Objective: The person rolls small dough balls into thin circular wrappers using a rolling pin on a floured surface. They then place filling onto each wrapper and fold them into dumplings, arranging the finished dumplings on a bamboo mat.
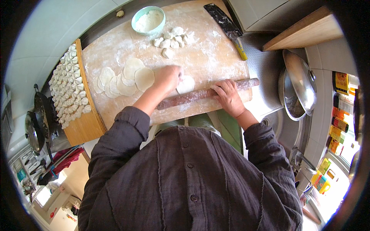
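A wooden rolling pin (188,98) lies slantwise near the front edge of the floured wooden board (202,63). On its right part rests my right hand (228,93), fingers bent over the pin. My left hand (169,76) is curled at the left edge of a small flat dough round (186,84), just beyond the pin; its fingertips are partly hidden. Left of it lie several overlapping rolled dough wrappers (126,80). Farther back, several small dough lumps (175,40) sit in a group beside a light green bowl (136,24) of flour.
Rows of shaped dumplings (70,86) cover a wooden tray (83,131) at the left. A floury cleaver (222,20) with a yellow handle lies at the back right. Beyond the board's right edge are a metal bowl (292,101), its lid (300,80) and a steel sink (280,127).
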`<state>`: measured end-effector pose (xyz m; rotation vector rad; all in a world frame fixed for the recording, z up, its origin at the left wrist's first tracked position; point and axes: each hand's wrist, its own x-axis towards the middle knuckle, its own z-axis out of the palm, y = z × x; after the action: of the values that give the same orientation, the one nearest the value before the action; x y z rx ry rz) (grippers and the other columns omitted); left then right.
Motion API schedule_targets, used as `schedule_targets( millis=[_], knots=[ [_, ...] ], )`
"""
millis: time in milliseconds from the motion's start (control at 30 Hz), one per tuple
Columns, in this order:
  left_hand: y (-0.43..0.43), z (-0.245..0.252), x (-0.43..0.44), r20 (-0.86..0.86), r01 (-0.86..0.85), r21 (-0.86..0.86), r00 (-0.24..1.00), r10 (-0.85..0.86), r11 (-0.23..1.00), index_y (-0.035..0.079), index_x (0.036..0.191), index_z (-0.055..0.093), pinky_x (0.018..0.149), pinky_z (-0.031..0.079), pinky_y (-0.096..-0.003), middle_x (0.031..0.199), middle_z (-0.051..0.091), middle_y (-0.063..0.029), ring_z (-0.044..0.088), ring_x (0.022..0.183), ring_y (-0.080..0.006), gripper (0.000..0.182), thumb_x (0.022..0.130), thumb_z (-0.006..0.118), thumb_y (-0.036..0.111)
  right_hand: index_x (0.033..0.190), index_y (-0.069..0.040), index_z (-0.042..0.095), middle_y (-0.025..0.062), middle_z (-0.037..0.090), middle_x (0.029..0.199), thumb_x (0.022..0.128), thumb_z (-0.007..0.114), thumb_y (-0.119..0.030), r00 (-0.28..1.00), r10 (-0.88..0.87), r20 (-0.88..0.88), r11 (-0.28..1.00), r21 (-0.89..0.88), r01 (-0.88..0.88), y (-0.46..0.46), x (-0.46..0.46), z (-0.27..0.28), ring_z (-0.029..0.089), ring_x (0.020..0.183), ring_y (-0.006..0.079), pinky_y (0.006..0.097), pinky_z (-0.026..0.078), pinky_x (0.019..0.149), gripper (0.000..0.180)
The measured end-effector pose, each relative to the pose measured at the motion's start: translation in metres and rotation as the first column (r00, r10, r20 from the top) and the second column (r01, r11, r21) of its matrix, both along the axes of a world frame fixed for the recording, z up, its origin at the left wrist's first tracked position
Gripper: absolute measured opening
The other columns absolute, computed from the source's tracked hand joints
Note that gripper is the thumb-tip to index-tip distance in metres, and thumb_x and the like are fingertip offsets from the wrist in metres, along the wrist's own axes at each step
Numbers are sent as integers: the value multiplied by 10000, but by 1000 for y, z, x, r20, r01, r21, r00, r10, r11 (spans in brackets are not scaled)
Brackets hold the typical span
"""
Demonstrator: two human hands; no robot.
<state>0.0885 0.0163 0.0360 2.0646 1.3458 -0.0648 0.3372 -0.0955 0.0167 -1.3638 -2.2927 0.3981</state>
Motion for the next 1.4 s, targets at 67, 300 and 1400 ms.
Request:
schedule_targets(
  millis=[67, 300, 1400],
  knots=[
    [15, -3, 5, 35, -187, -26, 982, 188, 982, -5, 955, 641, 798, 496, -433, 927, 660, -180, 629, 880, -363, 239, 809, 699, 174, 1120, -62, 588, 105, 569, 1056, 674, 705, -74, 1000, -6, 20, 1000, 5, 6, 6, 1, 1, 547, 990, 315, 454, 398, 942, 461],
    [-17, 12, 10, 359, -210, 575, 933, -14, 790, 9, 1122, 605, 836, 502, -415, 1053, 617, -155, 610, 971, -319, 302, 840, 633, 115, 1156, -124, 616, 33, 593, 1127, 738, 704, -174, 975, -105, 195, 994, 30, 101, 36, 1, -3, 535, 1095, 229, 484, 311, 1062, 429],
    [-147, -34, 66, 389, 450, 505, 643, -660, 737, 56, 1289, 524, 1062, 363, -425, 1337, 507, -147, 460, 1266, -308, 460, 871, 579, 238, 1188, -96, 598, 96, 590, 1124, 749, 709, -134, 996, -34, 85, 998, 52, 29, 42, 8, -5, 542, 1061, 309, 419, 408, 948, 455]
  ],
)
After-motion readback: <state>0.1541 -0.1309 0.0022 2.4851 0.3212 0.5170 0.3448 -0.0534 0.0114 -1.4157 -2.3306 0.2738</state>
